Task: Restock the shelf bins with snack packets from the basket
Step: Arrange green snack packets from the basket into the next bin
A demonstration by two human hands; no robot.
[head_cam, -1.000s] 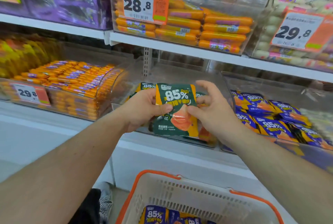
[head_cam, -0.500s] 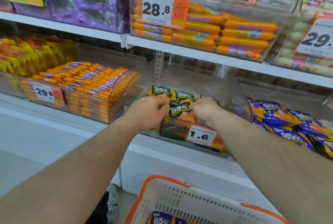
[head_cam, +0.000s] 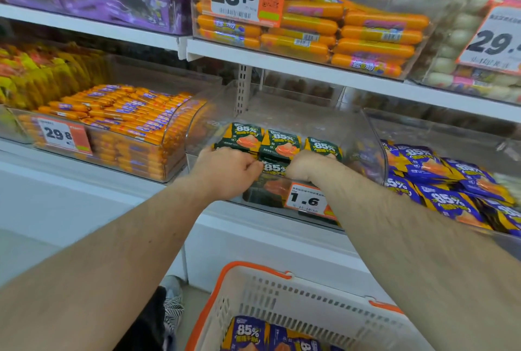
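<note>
At frame centre, the left hand [head_cam: 225, 170] and right hand [head_cam: 306, 166] curl their fingers around a green packet [head_cam: 274, 168] inside the clear bin [head_cam: 363, 136], which holds more green packets. The basket [head_cam: 282, 291] at bottom centre holds purple packets [head_cam: 246, 333].

The bin [head_cam: 282, 113] is formed of clear, glossy plastic. The green packets [head_cam: 277, 142] are wrapped in shiny printed film, as are the purple packets [head_cam: 439, 181]. The basket [head_cam: 296, 302] is moulded in matt white perforated plastic, rimmed in orange. The price tag [head_cam: 307, 201] looks like printed paper.
</note>
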